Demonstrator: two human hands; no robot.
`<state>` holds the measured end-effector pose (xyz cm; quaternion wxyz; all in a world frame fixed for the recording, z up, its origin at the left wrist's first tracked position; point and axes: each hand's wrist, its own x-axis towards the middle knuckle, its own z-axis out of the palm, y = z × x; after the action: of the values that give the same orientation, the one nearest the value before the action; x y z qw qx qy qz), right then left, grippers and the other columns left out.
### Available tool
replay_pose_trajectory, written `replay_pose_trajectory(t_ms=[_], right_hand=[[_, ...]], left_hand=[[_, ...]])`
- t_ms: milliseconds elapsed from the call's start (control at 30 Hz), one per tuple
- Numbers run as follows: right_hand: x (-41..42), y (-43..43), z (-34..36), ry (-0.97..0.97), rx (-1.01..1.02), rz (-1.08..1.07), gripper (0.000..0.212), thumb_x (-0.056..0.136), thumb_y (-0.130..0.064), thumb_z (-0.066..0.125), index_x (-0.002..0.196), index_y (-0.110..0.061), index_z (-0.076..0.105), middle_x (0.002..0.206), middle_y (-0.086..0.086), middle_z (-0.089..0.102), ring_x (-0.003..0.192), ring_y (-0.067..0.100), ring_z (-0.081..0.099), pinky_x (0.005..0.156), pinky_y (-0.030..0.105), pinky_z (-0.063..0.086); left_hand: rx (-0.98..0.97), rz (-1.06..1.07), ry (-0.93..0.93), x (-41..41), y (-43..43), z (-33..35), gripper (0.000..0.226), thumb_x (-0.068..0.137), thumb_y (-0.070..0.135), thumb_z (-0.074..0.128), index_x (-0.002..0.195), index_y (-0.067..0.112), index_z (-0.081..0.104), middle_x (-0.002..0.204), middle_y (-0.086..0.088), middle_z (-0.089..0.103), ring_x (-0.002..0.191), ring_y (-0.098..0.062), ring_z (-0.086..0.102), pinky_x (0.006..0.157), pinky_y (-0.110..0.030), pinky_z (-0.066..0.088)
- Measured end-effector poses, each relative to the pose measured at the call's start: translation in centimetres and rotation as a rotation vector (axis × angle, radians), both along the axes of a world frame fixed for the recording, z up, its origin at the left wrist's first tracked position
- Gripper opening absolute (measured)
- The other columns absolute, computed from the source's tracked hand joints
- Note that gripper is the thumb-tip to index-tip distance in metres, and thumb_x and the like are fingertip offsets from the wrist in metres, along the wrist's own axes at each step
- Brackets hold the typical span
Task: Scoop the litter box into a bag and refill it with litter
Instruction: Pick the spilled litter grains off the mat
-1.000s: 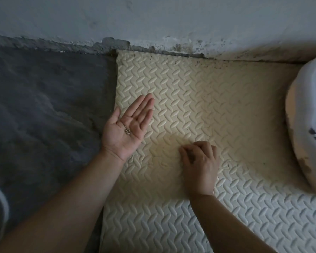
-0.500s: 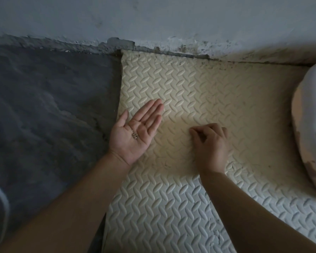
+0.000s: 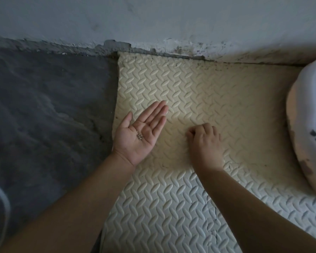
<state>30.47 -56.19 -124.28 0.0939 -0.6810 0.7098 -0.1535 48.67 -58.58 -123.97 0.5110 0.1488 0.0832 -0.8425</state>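
My left hand [image 3: 133, 143] lies palm up and open at the left edge of the cream foam mat [image 3: 199, 84]. A few small grey litter granules [image 3: 139, 136] sit in its palm. My right hand [image 3: 205, 143] is palm down on the mat just right of it, fingers curled with the tips bunched against the mat. Whatever is under those fingertips is hidden. The white litter box [image 3: 310, 125], stained and dirty on its side, shows only partly at the right edge. No bag or scoop is in view.
Dark grey bare floor [image 3: 44, 115] lies left of the mat. A scuffed pale wall [image 3: 153, 19] runs along the back. A curved white object [image 3: 2, 203] is cut off at the lower left edge.
My right hand moved up and to the right across the mat, its fingers staying curled. The left hand kept its open palm with the granules. The view shifted slightly.
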Motion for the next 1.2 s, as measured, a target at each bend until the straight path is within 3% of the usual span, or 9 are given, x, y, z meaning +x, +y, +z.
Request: replay_pose_trajectory(t_ms=[100, 167, 233, 433, 667, 867, 1000, 1100, 1200], right_hand=[[2.7, 1.4, 2.7, -0.288, -0.032, -0.047, 0.015, 0.092, -0.023, 0.055, 0.09, -0.012, 0.064, 0.089, 0.001, 0.058, 0.083, 0.021, 0.055, 0.077, 0.036, 0.049], [5.3, 2.5, 4.9, -0.42, -0.068, -0.042, 0.013, 0.092, -0.024, 0.054, 0.09, -0.013, 0.062, 0.088, -0.004, 0.055, 0.082, 0.015, 0.052, 0.076, 0.028, 0.046], [7.3, 3.5, 6.1, -0.517, -0.079, -0.07, 0.01, 0.092, -0.021, 0.059, 0.092, -0.013, 0.063, 0.087, -0.004, 0.055, 0.081, 0.014, 0.051, 0.075, 0.028, 0.045], [8.5, 4.9, 6.4, -0.586, -0.055, -0.144, 0.008, 0.09, -0.026, 0.061, 0.092, -0.019, 0.066, 0.092, -0.009, 0.059, 0.085, 0.008, 0.052, 0.075, 0.031, 0.048], [7.4, 4.2, 6.7, -0.585, -0.099, -0.171, 0.009, 0.09, -0.024, 0.061, 0.094, -0.022, 0.069, 0.085, -0.012, 0.056, 0.079, 0.009, 0.053, 0.069, 0.031, 0.049], [7.4, 3.6, 7.9, -0.691, -0.106, -0.199, 0.003, 0.087, -0.023, 0.065, 0.089, -0.024, 0.068, 0.082, -0.016, 0.054, 0.074, 0.006, 0.053, 0.064, 0.017, 0.044], [6.8, 2.3, 11.0, -0.778, -0.107, -0.163, 0.005, 0.086, -0.025, 0.066, 0.086, -0.02, 0.066, 0.082, -0.011, 0.055, 0.074, 0.006, 0.053, 0.066, 0.019, 0.046], [5.8, 1.2, 15.2, -0.769, -0.162, -0.109, 0.014, 0.085, -0.031, 0.064, 0.083, -0.017, 0.065, 0.08, -0.009, 0.055, 0.07, 0.001, 0.05, 0.065, 0.011, 0.042], [5.2, 1.0, 20.5, -0.731, -0.198, -0.081, 0.017, 0.087, -0.03, 0.06, 0.083, -0.015, 0.066, 0.077, -0.006, 0.057, 0.067, 0.003, 0.05, 0.062, 0.015, 0.043]], left_hand=[[0.037, 0.015, -0.036, -1.6, 0.1, 0.2, 0.073, 0.098, 0.047, 0.013, 0.133, -0.009, 0.046, 0.144, -0.022, 0.042, 0.134, -0.032, 0.04, 0.11, -0.04, 0.034], [0.02, 0.004, -0.008, -2.7, 0.0, 0.7, 0.071, 0.098, 0.046, 0.014, 0.136, -0.008, 0.041, 0.146, -0.022, 0.039, 0.135, -0.031, 0.038, 0.111, -0.04, 0.032], [0.004, -0.011, -0.098, -3.6, 0.0, 1.5, 0.071, 0.098, 0.046, 0.012, 0.134, -0.006, 0.044, 0.144, -0.02, 0.043, 0.134, -0.028, 0.041, 0.11, -0.038, 0.033], [-0.019, 0.009, -0.052, -4.7, -0.2, 3.4, 0.071, 0.1, 0.046, 0.011, 0.134, -0.006, 0.044, 0.143, -0.019, 0.045, 0.135, -0.028, 0.04, 0.113, -0.038, 0.029], [-0.066, -0.048, -0.133, -4.7, -0.3, 4.4, 0.071, 0.1, 0.045, 0.008, 0.135, -0.005, 0.043, 0.145, -0.017, 0.043, 0.137, -0.027, 0.038, 0.114, -0.037, 0.026], [-0.072, -0.037, -0.135, -4.9, -1.0, 6.0, 0.073, 0.1, 0.046, 0.007, 0.134, -0.006, 0.045, 0.147, -0.017, 0.04, 0.14, -0.026, 0.032, 0.116, -0.036, 0.021], [-0.082, 0.042, -0.104, -5.6, -1.7, 9.5, 0.074, 0.1, 0.046, 0.005, 0.137, -0.009, 0.037, 0.149, -0.017, 0.031, 0.14, -0.025, 0.027, 0.116, -0.037, 0.022], [-0.13, 0.075, -0.12, -6.3, -2.3, 13.7, 0.072, 0.1, 0.047, 0.004, 0.139, -0.008, 0.029, 0.149, -0.016, 0.029, 0.141, -0.023, 0.025, 0.116, -0.036, 0.021], [-0.177, 0.085, -0.131, -6.3, -2.3, 18.9, 0.068, 0.101, 0.045, 0.005, 0.14, -0.006, 0.025, 0.149, -0.016, 0.027, 0.141, -0.023, 0.023, 0.117, -0.035, 0.02]])
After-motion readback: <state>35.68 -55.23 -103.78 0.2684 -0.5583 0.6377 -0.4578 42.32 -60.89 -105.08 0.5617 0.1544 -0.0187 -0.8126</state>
